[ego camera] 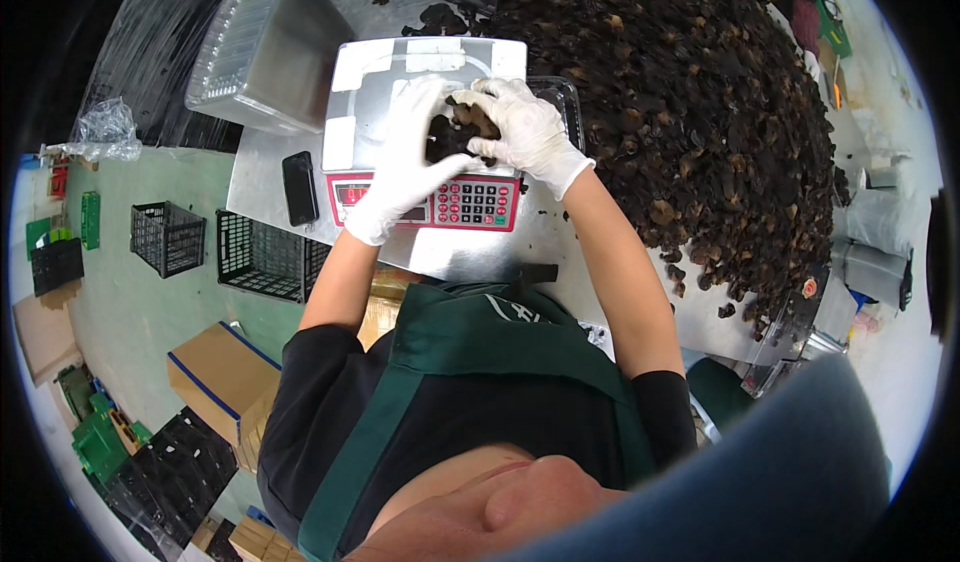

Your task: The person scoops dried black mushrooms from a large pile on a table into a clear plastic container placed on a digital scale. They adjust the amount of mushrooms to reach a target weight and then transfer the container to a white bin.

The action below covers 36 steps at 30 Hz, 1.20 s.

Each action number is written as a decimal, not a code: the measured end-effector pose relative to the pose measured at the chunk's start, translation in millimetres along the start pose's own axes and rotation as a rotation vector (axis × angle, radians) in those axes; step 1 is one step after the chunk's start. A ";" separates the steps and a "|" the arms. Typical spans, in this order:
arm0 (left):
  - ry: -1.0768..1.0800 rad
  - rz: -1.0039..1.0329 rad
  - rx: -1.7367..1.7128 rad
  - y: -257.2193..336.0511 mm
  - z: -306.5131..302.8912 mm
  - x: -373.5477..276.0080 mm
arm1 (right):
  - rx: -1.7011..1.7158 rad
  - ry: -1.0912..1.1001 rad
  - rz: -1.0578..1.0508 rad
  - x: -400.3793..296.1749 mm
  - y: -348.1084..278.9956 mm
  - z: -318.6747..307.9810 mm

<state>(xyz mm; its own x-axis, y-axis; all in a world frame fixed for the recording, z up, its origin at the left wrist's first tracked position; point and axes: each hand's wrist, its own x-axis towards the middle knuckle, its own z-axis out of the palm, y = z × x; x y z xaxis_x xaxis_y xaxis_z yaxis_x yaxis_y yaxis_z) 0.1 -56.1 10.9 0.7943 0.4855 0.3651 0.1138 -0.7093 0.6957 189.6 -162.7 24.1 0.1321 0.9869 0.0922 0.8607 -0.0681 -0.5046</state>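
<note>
My left hand (411, 153) and my right hand (525, 127), both in white gloves, are cupped around a clump of dark wood ear mushrooms (469, 123) over the metal pan of a digital weighing scale (358, 142). The fingers of both hands press at the clump's sides. Whether a tray lies under the mushrooms is hidden. The scale's red front panel has a keypad and a lit display, partly covered by my left wrist. Just right of the scale, partly behind my right hand, is a clear plastic tray (568, 108). A large heap of wood ear mushrooms (697, 112) spreads over the steel table on the right.
A tall stack of clear plastic trays (277, 52) stands left of the scale, with a black phone (301, 187) below it. Black plastic crates (169, 239) and a cardboard box (217, 374) are on the green floor. Another person's sleeve (805, 26) shows at the upper right.
</note>
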 end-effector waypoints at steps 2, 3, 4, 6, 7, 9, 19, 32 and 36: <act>-0.046 0.038 0.139 8.0 7.2 12.0 | -0.111 -0.006 -0.024 1.1 0.1 -3.9; -0.070 0.042 0.189 6.6 11.7 16.5 | -0.129 0.031 -0.011 -0.5 -3.7 -11.8; -0.073 0.037 0.290 7.4 13.4 17.8 | -0.129 0.057 -0.020 -2.0 -5.1 -19.6; -0.103 -0.002 0.254 0.4 16.7 18.1 | -0.123 0.125 -0.037 -7.7 2.2 -28.8; -0.119 -0.017 0.233 -1.5 18.3 19.5 | -0.106 0.139 -0.008 -11.6 4.1 -32.8; -0.104 -0.009 0.246 -2.5 17.7 19.7 | -0.089 0.116 0.051 -17.4 14.3 -33.4; -0.098 -0.028 0.027 -10.4 5.5 22.7 | 0.327 0.454 -0.010 -24.6 42.8 -3.3; -0.102 -0.109 0.013 -17.0 -4.8 17.9 | 0.947 0.287 0.254 -25.4 47.3 -27.2; -0.048 -0.261 -0.202 -21.2 -18.1 17.3 | 1.044 0.344 0.244 -32.8 63.6 -25.7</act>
<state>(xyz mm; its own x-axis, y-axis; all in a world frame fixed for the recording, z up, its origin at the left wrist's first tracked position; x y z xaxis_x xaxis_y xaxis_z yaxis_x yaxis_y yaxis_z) 0.6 -23.4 13.7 0.7817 0.6095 0.1320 0.2002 -0.4457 0.8725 252.7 -203.1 11.0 0.5080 0.8603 0.0434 -0.0181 0.0610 -0.9980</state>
